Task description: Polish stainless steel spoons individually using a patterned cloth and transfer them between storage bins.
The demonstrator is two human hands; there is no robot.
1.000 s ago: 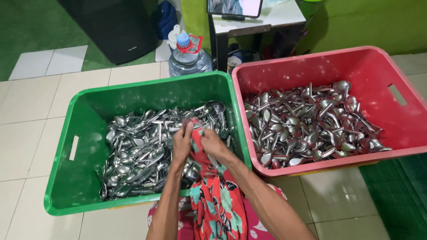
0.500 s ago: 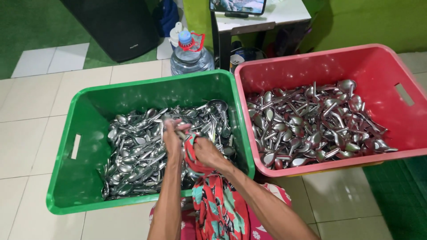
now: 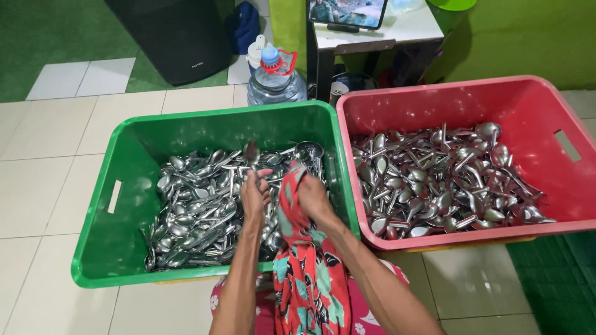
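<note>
Spoon (image 3: 251,152) is now getting lifted upright over the green crate (image 3: 118,248), left hand (image 3: 254,197) clenching it, right hand (image 3: 310,195) gripping the floral cloth (image 3: 307,273), so wiping's moving along.

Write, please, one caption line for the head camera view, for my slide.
Left hand lifts a spoon over the green crate of cutlery; right hand grips a red patterned cloth.

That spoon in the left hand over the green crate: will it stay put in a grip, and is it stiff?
The spoon looks like thin polished metal, so probably stiff and light. Its shiny surface may be slippery; the left hand pinches it upright by the handle. The right hand holds a floppy patterned cloth, which could add grip.
</note>
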